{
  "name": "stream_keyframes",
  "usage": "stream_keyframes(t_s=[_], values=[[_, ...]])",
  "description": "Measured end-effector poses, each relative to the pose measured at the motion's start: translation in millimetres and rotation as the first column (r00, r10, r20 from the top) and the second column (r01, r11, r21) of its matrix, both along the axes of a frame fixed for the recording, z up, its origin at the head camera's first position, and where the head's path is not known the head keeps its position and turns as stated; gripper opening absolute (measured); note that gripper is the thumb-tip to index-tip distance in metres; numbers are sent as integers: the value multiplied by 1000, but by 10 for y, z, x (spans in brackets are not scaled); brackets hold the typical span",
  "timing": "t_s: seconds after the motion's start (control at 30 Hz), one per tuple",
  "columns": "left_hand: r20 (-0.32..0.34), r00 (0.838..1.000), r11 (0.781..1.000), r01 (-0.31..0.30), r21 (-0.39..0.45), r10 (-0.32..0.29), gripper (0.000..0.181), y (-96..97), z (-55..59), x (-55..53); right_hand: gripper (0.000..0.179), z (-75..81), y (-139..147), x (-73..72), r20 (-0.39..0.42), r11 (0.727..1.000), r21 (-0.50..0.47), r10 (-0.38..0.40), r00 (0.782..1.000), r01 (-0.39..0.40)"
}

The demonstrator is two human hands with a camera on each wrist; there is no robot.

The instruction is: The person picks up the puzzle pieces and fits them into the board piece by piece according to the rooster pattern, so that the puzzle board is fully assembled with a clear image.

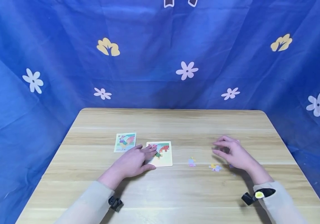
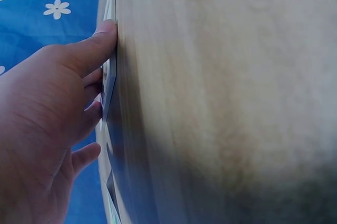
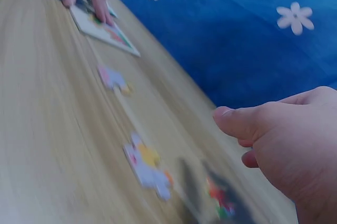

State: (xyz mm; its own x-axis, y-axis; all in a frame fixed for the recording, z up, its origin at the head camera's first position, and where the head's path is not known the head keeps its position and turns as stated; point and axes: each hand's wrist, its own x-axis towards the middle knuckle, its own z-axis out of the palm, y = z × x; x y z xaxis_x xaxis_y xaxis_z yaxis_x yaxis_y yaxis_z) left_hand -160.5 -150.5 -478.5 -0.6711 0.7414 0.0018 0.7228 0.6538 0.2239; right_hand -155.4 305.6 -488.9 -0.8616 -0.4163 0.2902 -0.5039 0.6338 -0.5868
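My left hand (image 1: pixel 134 160) rests on a square puzzle tray (image 1: pixel 166 161), with the fingers over its picture and the thumb (image 2: pixel 97 48) at its near edge. Part of a colourful bird picture is filled in there; a pale area shows below. My right hand (image 1: pixel 234 154) hovers over the table at the right, thumb and fingers apart and loosely bent, with nothing seen between them. Beneath it lies a red and green puzzle piece (image 3: pixel 220 197). Left of that hand are a yellow and lilac piece (image 1: pixel 215 167) and a pink-lilac piece (image 1: pixel 192 162).
A square picture card (image 1: pixel 125 142) with a similar bird lies left of the tray, beyond the left hand. Another small piece (image 1: pixel 231 165) peeks out below the right hand. The wooden table (image 1: pixel 154 124) ends at a blue flowered curtain (image 1: pixel 154 84).
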Motion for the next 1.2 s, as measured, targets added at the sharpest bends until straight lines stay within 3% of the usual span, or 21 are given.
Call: stream_keyframes(t_s=[0.2,0.43,0.77,1.2], values=[[6,1000,1000,-7,13,7,71,-21,-15,20,29,-119,231,13,-3,999,36,-24,1000,25],[8,1000,1000,-7,8,7,71,-27,-20,11,45,-230,390,96,30,990,125,-63,998,59],[5,1000,1000,-4,13,4,71,-10,-21,-10,18,-227,374,121,76,993,90,-85,994,78],[-9,1000,1000,-4,19,4,71,-18,-39,-11,28,-205,340,160,31,991,123,-57,998,52]])
